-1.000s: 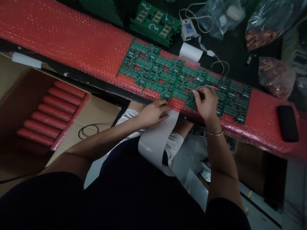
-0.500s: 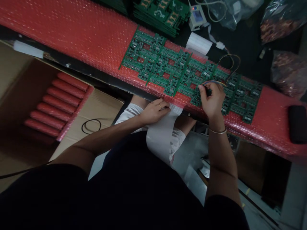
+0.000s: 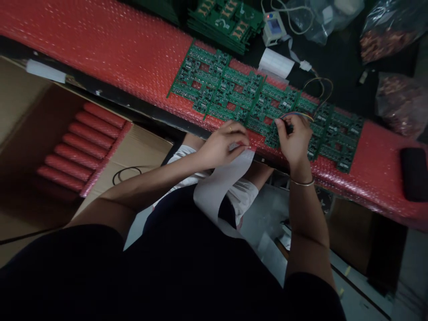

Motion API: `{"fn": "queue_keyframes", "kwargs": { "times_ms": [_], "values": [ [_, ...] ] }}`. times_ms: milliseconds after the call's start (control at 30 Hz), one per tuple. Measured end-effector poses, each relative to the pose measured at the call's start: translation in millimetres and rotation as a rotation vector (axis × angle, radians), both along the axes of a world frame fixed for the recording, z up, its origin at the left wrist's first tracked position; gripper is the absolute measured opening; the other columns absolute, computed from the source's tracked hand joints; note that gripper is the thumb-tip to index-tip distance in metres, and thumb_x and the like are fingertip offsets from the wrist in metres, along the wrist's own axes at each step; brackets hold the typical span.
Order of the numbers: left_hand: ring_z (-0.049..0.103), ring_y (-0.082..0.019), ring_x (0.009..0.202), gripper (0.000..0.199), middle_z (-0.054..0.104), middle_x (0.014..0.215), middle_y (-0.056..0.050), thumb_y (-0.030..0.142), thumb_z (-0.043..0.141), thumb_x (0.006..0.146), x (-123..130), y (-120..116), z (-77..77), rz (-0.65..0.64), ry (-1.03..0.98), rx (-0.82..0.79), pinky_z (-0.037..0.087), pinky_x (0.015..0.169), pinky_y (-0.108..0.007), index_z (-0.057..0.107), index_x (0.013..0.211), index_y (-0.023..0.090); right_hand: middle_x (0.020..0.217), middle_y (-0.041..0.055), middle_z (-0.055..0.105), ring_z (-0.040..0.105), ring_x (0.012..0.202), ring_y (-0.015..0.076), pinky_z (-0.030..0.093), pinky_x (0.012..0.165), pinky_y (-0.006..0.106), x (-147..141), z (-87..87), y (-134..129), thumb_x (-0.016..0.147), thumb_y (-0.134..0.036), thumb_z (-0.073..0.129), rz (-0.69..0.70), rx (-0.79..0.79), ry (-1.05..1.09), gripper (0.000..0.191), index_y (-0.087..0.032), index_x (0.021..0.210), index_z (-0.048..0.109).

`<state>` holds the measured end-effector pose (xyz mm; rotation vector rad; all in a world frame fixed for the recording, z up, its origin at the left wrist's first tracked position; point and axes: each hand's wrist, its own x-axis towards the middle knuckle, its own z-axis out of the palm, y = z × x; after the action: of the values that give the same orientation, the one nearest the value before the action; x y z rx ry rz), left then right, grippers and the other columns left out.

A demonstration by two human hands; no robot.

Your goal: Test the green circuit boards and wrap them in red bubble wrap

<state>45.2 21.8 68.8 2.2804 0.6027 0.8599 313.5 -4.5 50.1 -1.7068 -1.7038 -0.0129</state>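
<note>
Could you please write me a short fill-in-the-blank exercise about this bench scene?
The right hand holds coloured wires over boards that are ____.
Those boards lie on bubble wrap coloured ____.
The left hand wears a ____ on one finger.
The wrapped rolls lie in a box made of ____.

Missing words: green; red; ring; cardboard.

Wide bare stretch of red bubble wrap (image 3: 100, 47) left of circuit boards (image 3: 219, 84): room to pass low. Board stack (image 3: 227, 23) and white roll (image 3: 277, 63) block far side. Wires (image 3: 299, 114) arch over boards at right grip (image 3: 295, 137). White strip (image 3: 227, 177) hangs below left grip (image 3: 221, 143).
</note>
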Motion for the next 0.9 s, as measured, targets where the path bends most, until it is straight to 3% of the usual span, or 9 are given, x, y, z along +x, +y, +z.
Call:
{"fn": "queue_keyframes", "kwargs": {
  "times_ms": [100, 233, 333, 700, 800, 900],
  "values": [
    [0.062, -0.025, 0.111, 0.011, 0.068, 0.111, -0.008, 0.017, 0.063, 0.093, 30.1, 15.3, 11.5, -0.017, 0.086, -0.029, 0.049, 0.104, -0.047, 0.073, 0.092, 0.019, 0.085, 0.0049, 0.068, 0.064, 0.087, 0.0244, 0.05, 0.087, 0.045, -2.4, 1.1, -0.1, 0.102, -0.061, 0.051, 0.006, 0.003, 0.011, 0.041, -0.025, 0.086, 0.059],
    [0.059, -0.027, 0.116, 0.012, 0.067, 0.113, -0.009, 0.014, 0.063, 0.089, 68.0, 30.6, 10.8, -0.032, 0.23, -0.027, 0.049, 0.103, -0.047, 0.075, 0.089, 0.018, 0.088, 0.0039, 0.069, 0.065, 0.088, 0.0225, 0.05, 0.086, 0.041, -3.6, 2.4, -3.0, 0.101, -0.059, 0.053, -0.019, 0.041, 0.093, 0.038, -0.025, 0.087, 0.06],
    [0.057, -0.029, 0.117, 0.013, 0.066, 0.113, -0.01, 0.015, 0.063, 0.088, 82.0, 35.0, 11.1, -0.031, 0.325, -0.01, 0.048, 0.103, -0.048, 0.076, 0.086, 0.017, 0.089, 0.0035, 0.07, 0.065, 0.087, 0.0204, 0.051, 0.084, 0.038, -2.6, 3.5, -5.8, 0.102, -0.059, 0.053, -0.078, 0.089, 0.187, 0.038, -0.024, 0.088, 0.061],
    [0.057, -0.034, 0.116, 0.009, 0.067, 0.111, -0.011, 0.019, 0.07, 0.086, 90.1, 37.6, 21.0, 0.009, 0.486, 0.044, 0.048, 0.097, -0.049, 0.078, 0.084, 0.017, 0.088, 0.0037, 0.073, 0.068, 0.084, 0.0196, 0.055, 0.083, 0.037, -4.4, 3.4, -4.0, 0.1, -0.058, 0.057, -0.069, 0.087, 0.264, 0.038, -0.023, 0.088, 0.064],
    [0.057, -0.035, 0.115, 0.01, 0.067, 0.113, -0.012, 0.023, 0.074, 0.088, 82.8, 32.0, 15.8, 0.046, 0.416, 0.147, 0.048, 0.094, -0.048, 0.078, 0.095, 0.016, 0.089, 0.005, 0.074, 0.069, 0.083, 0.0201, 0.056, 0.082, 0.037, -3.9, 3.8, -4.1, 0.1, -0.058, 0.057, -0.076, 0.092, 0.266, 0.038, -0.023, 0.088, 0.066],
    [0.056, -0.033, 0.118, 0.018, 0.069, 0.119, -0.011, 0.027, 0.069, 0.096, 70.5, 23.0, 6.5, -0.028, 0.318, 0.324, 0.045, 0.093, -0.046, 0.076, 0.111, 0.019, 0.091, 0.0055, 0.074, 0.069, 0.083, 0.0195, 0.057, 0.08, 0.035, -2.1, 5.1, -4.4, 0.1, -0.057, 0.056, -0.08, 0.072, 0.289, 0.036, -0.023, 0.09, 0.066]
  ]
}}
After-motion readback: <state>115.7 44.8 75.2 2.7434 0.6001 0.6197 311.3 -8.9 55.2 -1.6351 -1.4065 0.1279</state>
